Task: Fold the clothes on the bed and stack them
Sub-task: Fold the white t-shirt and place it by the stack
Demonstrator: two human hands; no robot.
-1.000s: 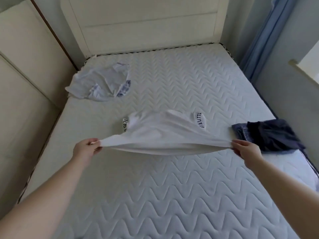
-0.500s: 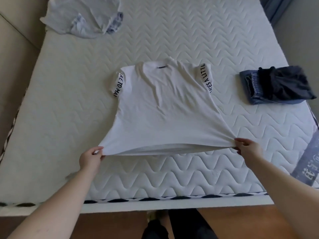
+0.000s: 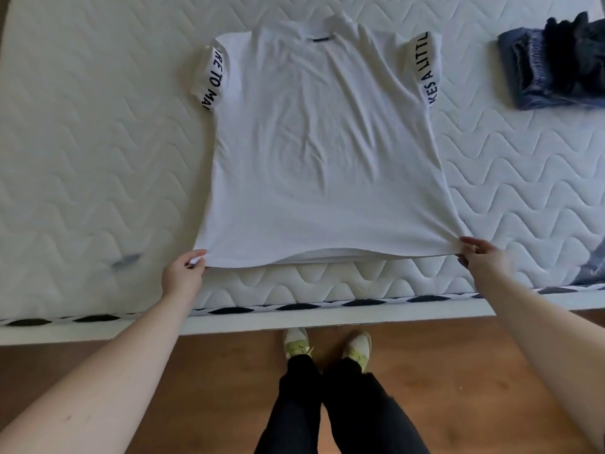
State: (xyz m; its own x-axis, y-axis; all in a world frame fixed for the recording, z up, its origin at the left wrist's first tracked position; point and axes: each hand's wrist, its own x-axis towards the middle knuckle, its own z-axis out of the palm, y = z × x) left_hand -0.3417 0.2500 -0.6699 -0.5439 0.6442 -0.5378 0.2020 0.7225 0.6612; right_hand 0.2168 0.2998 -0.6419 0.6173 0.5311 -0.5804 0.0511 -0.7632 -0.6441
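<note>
A white T-shirt (image 3: 324, 152) with black lettering on both sleeves lies spread out on the quilted mattress (image 3: 98, 142), collar away from me and hem near the front edge. My left hand (image 3: 183, 276) pinches the hem's left corner. My right hand (image 3: 481, 260) pinches the hem's right corner. The hem is stretched between them and slightly lifted off the mattress. A folded stack of dark blue and black clothes (image 3: 553, 63) sits on the mattress at the upper right.
The bed's front edge (image 3: 262, 319) runs across the view below my hands. Beyond it are wooden floor (image 3: 212, 371), my legs and shoes (image 3: 327, 348). A grey-blue patch (image 3: 592, 270) shows at the mattress's right edge.
The T-shirt came down from being held in the air to lying flat on the mattress. My view tipped down toward the bed's front edge; the crumpled white garment at the far left left the view.
</note>
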